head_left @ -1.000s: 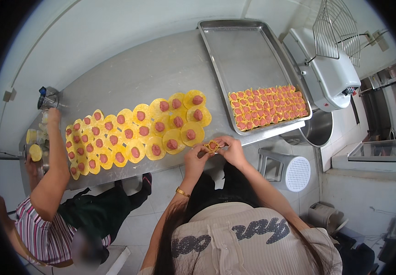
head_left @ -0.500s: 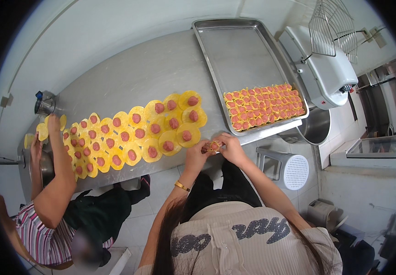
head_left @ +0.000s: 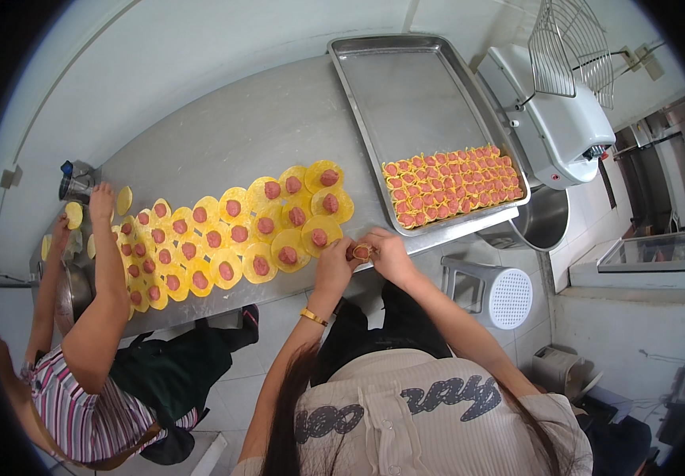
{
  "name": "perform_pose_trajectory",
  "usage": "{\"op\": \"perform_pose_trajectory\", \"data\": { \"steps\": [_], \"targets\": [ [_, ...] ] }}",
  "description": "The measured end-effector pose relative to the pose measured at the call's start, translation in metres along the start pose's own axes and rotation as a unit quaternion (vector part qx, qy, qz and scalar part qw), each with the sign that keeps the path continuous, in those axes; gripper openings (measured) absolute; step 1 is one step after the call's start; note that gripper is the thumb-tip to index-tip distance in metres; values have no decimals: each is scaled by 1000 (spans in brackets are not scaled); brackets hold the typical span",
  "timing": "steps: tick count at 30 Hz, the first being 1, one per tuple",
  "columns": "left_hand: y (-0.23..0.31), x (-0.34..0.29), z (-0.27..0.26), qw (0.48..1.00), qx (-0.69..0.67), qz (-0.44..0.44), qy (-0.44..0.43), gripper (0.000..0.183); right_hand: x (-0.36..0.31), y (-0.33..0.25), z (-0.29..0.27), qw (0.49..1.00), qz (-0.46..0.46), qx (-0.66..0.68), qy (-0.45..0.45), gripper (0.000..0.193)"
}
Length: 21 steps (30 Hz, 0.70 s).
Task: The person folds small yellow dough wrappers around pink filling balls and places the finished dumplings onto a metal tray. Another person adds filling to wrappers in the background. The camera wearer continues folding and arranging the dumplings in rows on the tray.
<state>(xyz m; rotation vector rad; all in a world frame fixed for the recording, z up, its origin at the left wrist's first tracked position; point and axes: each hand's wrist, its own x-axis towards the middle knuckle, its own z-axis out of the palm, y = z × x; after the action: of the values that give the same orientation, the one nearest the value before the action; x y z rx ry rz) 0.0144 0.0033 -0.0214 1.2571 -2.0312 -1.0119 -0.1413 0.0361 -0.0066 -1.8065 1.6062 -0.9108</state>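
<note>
while both hands close around one small dumpling at the near edge of the steel table, the left hand cups it from one side and the right hand pinches it from the other, so a hard squeeze would likely split the yellow wrapper and push the pink filling out. just beyond lie open round wrappers with meat dollops, easy to smear with a stray wrist, and a co-worker's hand works at their far end. farther right, folded dumplings fill the near part of a metal tray; no packages, labels or signs show.
</note>
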Motion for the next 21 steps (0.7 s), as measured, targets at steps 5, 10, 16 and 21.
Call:
{"op": "perform_pose_trajectory", "data": {
  "steps": [5,10,16,21],
  "targets": [
    [4,-8,-2,999,0,-32,-1,33,-3,-3,-6,1000,-30,1,0,32],
    [3,-9,2,999,3,-39,-13,35,-2,-6,-3,1000,21,9,-17,33],
    [1,-9,1,997,40,-47,-39,31,2,-2,-9,999,-39,-4,-35,33],
    [1,-9,1,999,33,18,16,30,-5,-6,-5,999,7,-22,-31,39]
  ]
}}
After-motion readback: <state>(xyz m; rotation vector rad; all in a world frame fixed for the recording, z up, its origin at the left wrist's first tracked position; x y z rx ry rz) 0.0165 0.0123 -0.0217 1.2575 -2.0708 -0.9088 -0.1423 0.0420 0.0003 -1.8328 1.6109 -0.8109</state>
